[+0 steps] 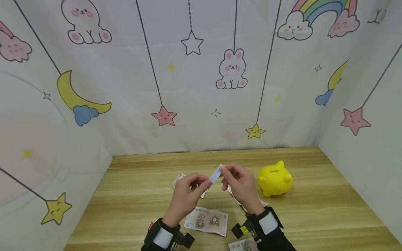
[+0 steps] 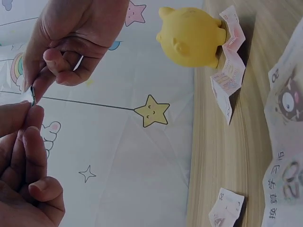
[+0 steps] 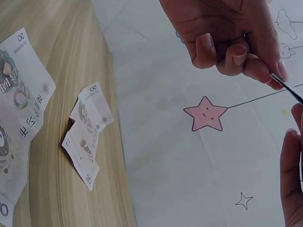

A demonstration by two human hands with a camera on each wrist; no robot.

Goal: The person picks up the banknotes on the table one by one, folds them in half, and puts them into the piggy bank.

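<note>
Both hands meet above the table and hold a narrow, pale-blue folded strip of paper (image 1: pixel 215 174). My left hand (image 1: pixel 187 195) pinches its lower end between thumb and fingers, and my right hand (image 1: pixel 244 186) pinches the upper end. Seen edge-on in the right wrist view, the strip (image 3: pixel 287 87) is a thin dark line. Below the hands lies a creased play banknote (image 1: pixel 207 220) marked 20. A zigzag-folded note (image 2: pixel 229 78) sits near the right hand, partly hidden in the head view. Another bent note (image 3: pixel 86 135) lies behind the left hand.
A yellow piggy bank (image 1: pixel 274 179) with a slot on top stands on the wood-patterned table (image 1: pixel 132 202), right of the hands. One more note (image 1: pixel 240 245) is cut off at the bottom edge. Cartoon-printed cloth (image 1: pixel 201 139) encloses the table's back and sides.
</note>
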